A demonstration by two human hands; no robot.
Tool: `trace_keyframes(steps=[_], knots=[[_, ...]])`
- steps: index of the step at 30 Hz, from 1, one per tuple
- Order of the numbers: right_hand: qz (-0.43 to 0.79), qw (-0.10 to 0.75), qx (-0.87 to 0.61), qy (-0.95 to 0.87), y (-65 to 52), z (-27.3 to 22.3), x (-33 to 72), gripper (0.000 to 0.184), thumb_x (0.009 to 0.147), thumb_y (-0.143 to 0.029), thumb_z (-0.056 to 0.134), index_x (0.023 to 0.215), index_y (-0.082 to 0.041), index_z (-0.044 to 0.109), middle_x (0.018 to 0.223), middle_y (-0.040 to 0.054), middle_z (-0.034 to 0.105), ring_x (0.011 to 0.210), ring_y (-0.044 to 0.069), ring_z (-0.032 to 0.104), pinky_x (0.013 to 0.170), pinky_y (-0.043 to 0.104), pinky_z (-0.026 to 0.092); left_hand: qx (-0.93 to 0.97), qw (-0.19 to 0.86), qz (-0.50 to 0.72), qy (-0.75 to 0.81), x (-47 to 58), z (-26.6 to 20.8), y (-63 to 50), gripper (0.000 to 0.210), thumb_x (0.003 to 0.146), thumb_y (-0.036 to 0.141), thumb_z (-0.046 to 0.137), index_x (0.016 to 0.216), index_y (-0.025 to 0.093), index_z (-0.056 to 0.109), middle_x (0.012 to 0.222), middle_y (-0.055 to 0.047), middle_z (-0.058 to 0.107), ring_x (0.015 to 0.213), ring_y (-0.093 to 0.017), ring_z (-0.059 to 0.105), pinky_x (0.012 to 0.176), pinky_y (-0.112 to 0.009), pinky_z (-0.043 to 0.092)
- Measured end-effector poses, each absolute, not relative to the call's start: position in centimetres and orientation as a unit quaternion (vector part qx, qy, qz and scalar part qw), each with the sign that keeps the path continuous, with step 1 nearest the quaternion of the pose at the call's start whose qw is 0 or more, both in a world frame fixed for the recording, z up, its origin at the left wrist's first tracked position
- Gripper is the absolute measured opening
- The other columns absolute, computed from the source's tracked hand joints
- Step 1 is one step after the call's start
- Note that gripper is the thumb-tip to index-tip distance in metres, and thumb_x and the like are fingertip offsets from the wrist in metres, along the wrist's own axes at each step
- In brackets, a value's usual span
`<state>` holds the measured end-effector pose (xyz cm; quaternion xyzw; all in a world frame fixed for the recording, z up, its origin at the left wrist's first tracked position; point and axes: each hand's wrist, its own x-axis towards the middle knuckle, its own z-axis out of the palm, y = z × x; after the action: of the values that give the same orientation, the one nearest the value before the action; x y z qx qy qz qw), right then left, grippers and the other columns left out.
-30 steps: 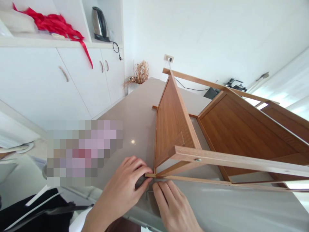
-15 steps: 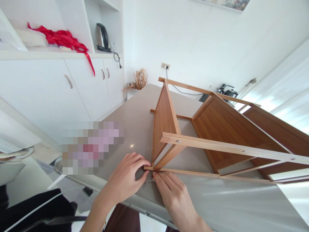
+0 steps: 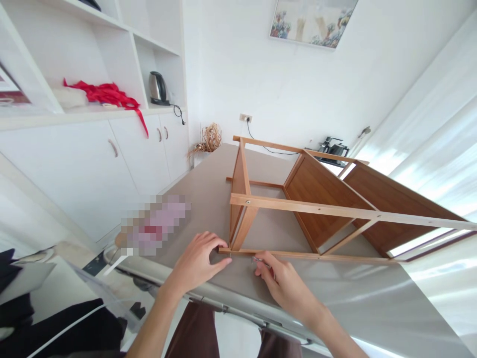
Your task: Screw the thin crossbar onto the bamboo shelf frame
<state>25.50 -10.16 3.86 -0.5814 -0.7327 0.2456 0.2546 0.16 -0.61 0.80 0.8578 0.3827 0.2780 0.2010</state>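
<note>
A wooden shelf rack [image 3: 316, 209] lies on its side on a grey-beige table [image 3: 208, 189]. My left hand [image 3: 197, 263] pinches the near left corner of the rack, at the end of its bottom rail [image 3: 298, 255]. Just right of that corner, my right hand [image 3: 285, 283] rests on the table in front of the rail. Its fingertips hold a small metal hex key [image 3: 257, 259]. Both hands sit close to the table's near edge.
White cabinets [image 3: 112, 159] with open shelves stand to the left, bearing a red ribbon [image 3: 108, 94] and a kettle [image 3: 157, 88]. Dried grass [image 3: 210, 138] stands at the table's far end. A wall socket [image 3: 245, 118], a picture [image 3: 313, 22] and bright curtains [image 3: 439, 149] are beyond.
The view has pulled back and up from the rack. My right hand has slid right, away from the corner, now pinching the hex key. My left hand stays at the corner.
</note>
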Motion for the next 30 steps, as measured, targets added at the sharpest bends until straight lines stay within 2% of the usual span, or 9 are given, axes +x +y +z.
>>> trace_keyframes(steps=[3,8,12,15,19,21,24,27,30], knots=[[0.215,0.234,-0.541,-0.779,-9.1,4.5,24.9,0.023,0.105,-0.027,0.042,0.103,-0.025,0.064,0.095,0.0015,0.071,0.082,0.015,0.067,0.073,0.023,0.049,0.862,0.193,0.284,0.373,0.2,1.0,-0.8,0.016,0.089,0.036,0.067,0.1,0.025,0.065,0.097,-0.001,0.068,0.094,-0.022,0.058,0.088,-0.039,0.045],[0.103,0.176,-0.502,-0.84,-7.4,5.3,23.4,0.02,0.104,-0.02,0.042,0.111,-0.023,0.06,0.084,0.0,0.07,0.07,0.014,0.065,0.064,0.023,0.042,0.86,0.188,0.29,0.376,0.3,1.4,-1.2,0.013,0.091,0.033,0.064,0.099,0.023,0.066,0.097,-0.002,0.069,0.094,-0.022,0.059,0.086,-0.039,0.046],[0.015,0.168,-0.431,-0.886,-6.6,4.7,22.9,0.016,0.101,-0.015,0.041,0.097,-0.021,0.056,0.078,-0.0008,0.066,0.066,0.013,0.061,0.062,0.024,0.038,0.856,0.181,0.299,0.38,0.5,1.5,-1.4,0.012,0.088,0.03,0.068,0.097,0.023,0.066,0.095,-0.002,0.069,0.092,-0.022,0.059,0.085,-0.038,0.046],[-0.037,0.211,-0.39,-0.896,-5.9,3.3,22.9,0.017,0.097,-0.013,0.038,0.088,-0.021,0.05,0.074,-0.0012,0.061,0.062,0.013,0.055,0.061,0.025,0.037,0.852,0.178,0.298,0.391,0.7,1.6,-1.5,0.013,0.085,0.027,0.069,0.097,0.023,0.066,0.093,-0.002,0.069,0.092,-0.022,0.06,0.085,-0.039,0.047],[-0.106,0.339,-0.33,-0.875,-5.0,2.2,23.4,0.016,0.088,-0.01,0.035,0.085,-0.023,0.044,0.066,-0.0025,0.052,0.056,0.015,0.046,0.057,0.027,0.033,0.851,0.172,0.3,0.395,0.8,1.8,-1.5,0.014,0.083,0.027,0.071,0.096,0.024,0.066,0.092,-0.002,0.069,0.09,-0.022,0.061,0.086,-0.039,0.047],[-0.094,0.404,-0.32,-0.852,-4.5,2.4,23.9,0.017,0.085,-0.009,0.035,0.087,-0.024,0.041,0.066,-0.0034,0.048,0.055,0.015,0.043,0.055,0.027,0.031,0.853,0.174,0.29,0.397,0.8,1.9,-1.4,0.014,0.083,0.028,0.072,0.096,0.024,0.066,0.092,-0.002,0.069,0.09,-0.022,0.061,0.086,-0.039,0.047],[-0.075,0.465,-0.326,-0.82,-3.9,3.2,24.6,0.014,0.088,-0.01,0.036,0.09,-0.024,0.04,0.065,-0.0054,0.045,0.052,0.013,0.039,0.053,0.026,0.029,0.856,0.176,0.278,0.399,0.8,1.9,-1.2,0.014,0.083,0.029,0.072,0.095,0.024,0.066,0.091,-0.002,0.069,0.089,-0.022,0.061,0.087,-0.039,0.047],[-0.09,0.47,-0.322,-0.817,-3.5,3.4,24.7,0.007,0.094,-0.021,0.041,0.088,-0.024,0.039,0.065,-0.0057,0.045,0.052,0.013,0.039,0.053,0.026,0.029,0.856,0.181,0.27,0.402,0.9,1.9,-1.2,0.015,0.083,0.029,0.073,0.095,0.024,0.066,0.092,-0.002,0.069,0.089,-0.022,0.06,0.086,-0.039,0.047],[-0.103,0.394,-0.307,-0.86,-3.3,2.7,24.1,0.022,0.101,-0.026,0.037,0.08,-0.024,0.04,0.062,-0.0049,0.046,0.053,0.013,0.04,0.054,0.027,0.027,0.855,0.182,0.271,0.402,0.9,1.9,-1.2,0.014,0.083,0.028,0.072,0.095,0.023,0.066,0.092,-0.002,0.068,0.089,-0.022,0.06,0.084,-0.038,0.047]])
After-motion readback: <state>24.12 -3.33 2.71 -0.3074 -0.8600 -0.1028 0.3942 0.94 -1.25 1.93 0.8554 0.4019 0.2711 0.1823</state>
